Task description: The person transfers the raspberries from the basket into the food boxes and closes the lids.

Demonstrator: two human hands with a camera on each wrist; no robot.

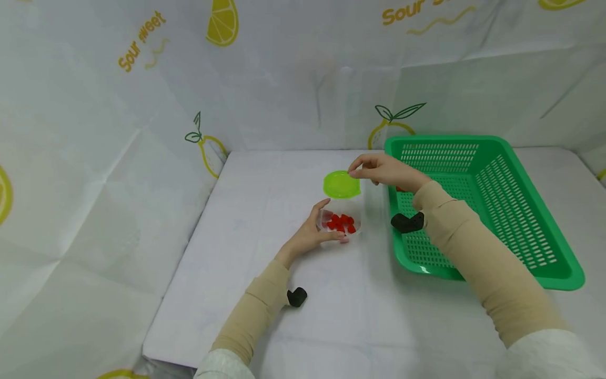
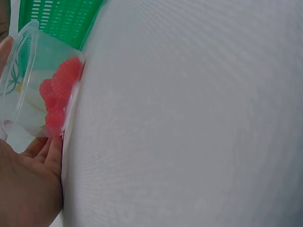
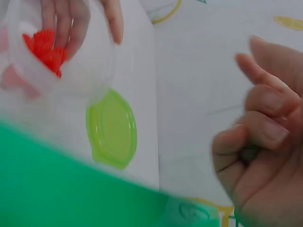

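Observation:
My left hand [image 1: 309, 235] grips a clear plastic tub [image 2: 34, 108] round its side, thumb at the near side and fingers behind. Red raspberries [image 2: 62, 85], several of them, lie at the bottom of the tub. Just beyond it a bright green lid [image 1: 342, 186] lies flat on the table. My right hand [image 1: 381, 169] hovers over the lid's right edge in the head view. From the right wrist, a gap shows between that hand and the lid [image 3: 113, 130]; thumb and forefinger are extended, the other fingers loosely curled, nothing between them.
A green slotted basket [image 1: 484, 145] stands to the right, under my right forearm. A small red-orange thing [image 1: 400, 189] shows at its left side, mostly hidden by the right wrist. A white lemon-printed sheet [image 1: 293, 79] hangs behind the white table [image 1: 236, 226].

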